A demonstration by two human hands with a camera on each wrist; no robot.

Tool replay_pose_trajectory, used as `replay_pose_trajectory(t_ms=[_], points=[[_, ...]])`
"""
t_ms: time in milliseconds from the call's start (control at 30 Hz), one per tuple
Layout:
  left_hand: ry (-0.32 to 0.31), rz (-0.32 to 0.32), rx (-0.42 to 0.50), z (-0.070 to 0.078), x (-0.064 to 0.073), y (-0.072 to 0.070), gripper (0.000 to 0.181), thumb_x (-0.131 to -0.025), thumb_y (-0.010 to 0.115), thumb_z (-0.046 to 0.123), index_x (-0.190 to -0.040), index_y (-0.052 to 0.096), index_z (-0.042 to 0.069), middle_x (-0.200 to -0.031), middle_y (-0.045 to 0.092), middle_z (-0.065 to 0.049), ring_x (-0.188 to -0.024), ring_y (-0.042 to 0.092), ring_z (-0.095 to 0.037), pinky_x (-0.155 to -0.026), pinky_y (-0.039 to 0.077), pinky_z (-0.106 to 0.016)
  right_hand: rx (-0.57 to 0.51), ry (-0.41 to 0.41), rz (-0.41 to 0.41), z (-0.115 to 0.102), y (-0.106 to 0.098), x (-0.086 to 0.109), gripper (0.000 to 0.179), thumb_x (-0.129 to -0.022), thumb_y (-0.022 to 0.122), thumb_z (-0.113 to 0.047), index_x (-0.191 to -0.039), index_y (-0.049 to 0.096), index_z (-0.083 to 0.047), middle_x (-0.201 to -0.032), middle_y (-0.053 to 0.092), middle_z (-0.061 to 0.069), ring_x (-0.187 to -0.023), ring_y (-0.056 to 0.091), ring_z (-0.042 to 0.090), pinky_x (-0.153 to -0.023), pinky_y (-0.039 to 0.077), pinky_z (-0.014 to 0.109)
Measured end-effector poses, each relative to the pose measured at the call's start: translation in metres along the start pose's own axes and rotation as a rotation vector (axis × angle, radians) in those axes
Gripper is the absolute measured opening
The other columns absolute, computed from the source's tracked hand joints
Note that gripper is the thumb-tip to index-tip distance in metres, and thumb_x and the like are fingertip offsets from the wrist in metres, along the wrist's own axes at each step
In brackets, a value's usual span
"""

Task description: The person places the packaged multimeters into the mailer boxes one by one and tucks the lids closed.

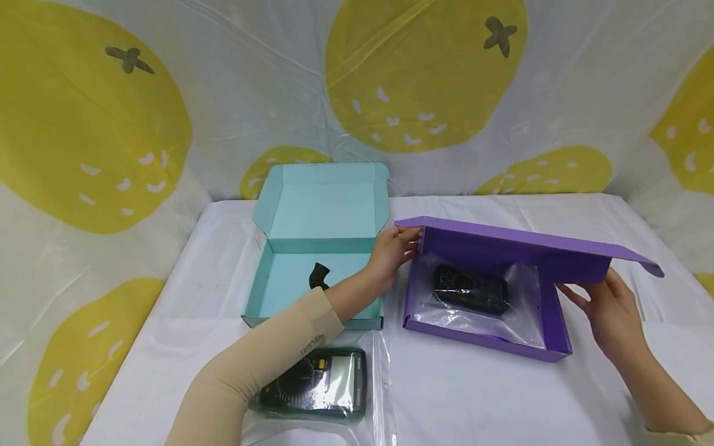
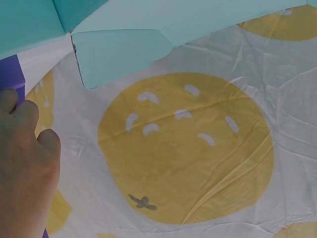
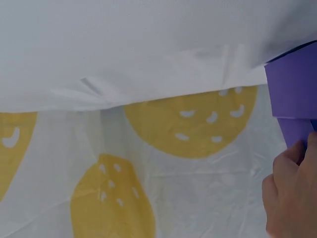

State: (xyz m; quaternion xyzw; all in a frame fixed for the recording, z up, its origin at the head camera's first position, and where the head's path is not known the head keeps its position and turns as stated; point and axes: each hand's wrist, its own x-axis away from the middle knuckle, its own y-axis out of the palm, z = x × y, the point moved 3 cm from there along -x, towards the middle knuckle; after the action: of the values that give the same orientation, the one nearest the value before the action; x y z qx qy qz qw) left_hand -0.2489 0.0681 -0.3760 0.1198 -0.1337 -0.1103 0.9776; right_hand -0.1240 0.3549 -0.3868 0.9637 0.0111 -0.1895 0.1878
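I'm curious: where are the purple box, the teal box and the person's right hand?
Purple box [image 1: 554, 325]: head view, on its right side wall.
Teal box [image 1: 329, 214]: head view, inside its open lid.
Right hand [image 1: 612, 314]: head view, mid-hand.

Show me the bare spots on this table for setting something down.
Free: the white cloth in front of the purple box, between the bagged multimeter and the right forearm; also left of the turquoise box. Crowded: the narrow gap between the boxes, with the left grip over it.
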Motion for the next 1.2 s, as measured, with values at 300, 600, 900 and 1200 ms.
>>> replay_pose_trajectory(t_ms=[300, 600, 900, 1200], points=[[-0.073, -0.025, -0.009, -0.005, 0.008, -0.006, 0.024, -0.082, 0.063, 0.02, -0.1, 0.063, 0.004, -0.104, 0.063, -0.003, -0.09, 0.056, -0.013, -0.079, 0.044, -0.026, -0.055, 0.032, 0.058, 0.005, -0.011, 0.012, 0.043, -0.092, 0.023, 0.016, -0.093, 0.064, 0.003, -0.087, 0.065, 0.005, -0.081, 0.061, 0.012, -0.075, 0.049, 0.019], [-0.124, -0.039, -0.066, -0.007, 0.012, -0.008, 0.028, -0.082, 0.064, 0.014, -0.108, 0.061, 0.005, -0.088, 0.061, 0.0, -0.074, 0.056, -0.01, -0.068, 0.047, -0.022, -0.05, 0.192, 0.145, 0.004, -0.024, 0.024, 0.042, -0.095, 0.03, 0.007, -0.101, 0.07, -0.007, -0.094, 0.068, -0.003, -0.08, 0.062, 0.004, -0.063, 0.048, 0.016], [-0.092, -0.115, -0.121, -0.002, 0.016, -0.011, 0.04, -0.081, 0.061, -0.003, -0.12, 0.055, -0.001, -0.111, 0.058, -0.013, -0.079, 0.056, -0.007, -0.087, 0.048, -0.033, 0.327, 0.503, 0.238, -0.003, -0.024, 0.026, 0.03, -0.095, 0.046, -0.016, -0.089, 0.073, -0.027, -0.085, 0.068, -0.018, -0.078, 0.061, -0.006, -0.058, 0.049, 0.014], [-0.05, -0.125, -0.153, -0.012, 0.007, -0.015, 0.038, -0.078, 0.065, 0.0, -0.115, 0.058, 0.003, -0.103, 0.06, -0.006, -0.082, 0.056, -0.009, -0.083, 0.048, -0.031, 0.29, 0.467, 0.125, -0.004, -0.024, 0.025, 0.029, -0.095, 0.043, -0.009, -0.102, 0.07, -0.019, -0.096, 0.067, -0.016, -0.085, 0.063, -0.002, -0.064, 0.051, 0.016]])
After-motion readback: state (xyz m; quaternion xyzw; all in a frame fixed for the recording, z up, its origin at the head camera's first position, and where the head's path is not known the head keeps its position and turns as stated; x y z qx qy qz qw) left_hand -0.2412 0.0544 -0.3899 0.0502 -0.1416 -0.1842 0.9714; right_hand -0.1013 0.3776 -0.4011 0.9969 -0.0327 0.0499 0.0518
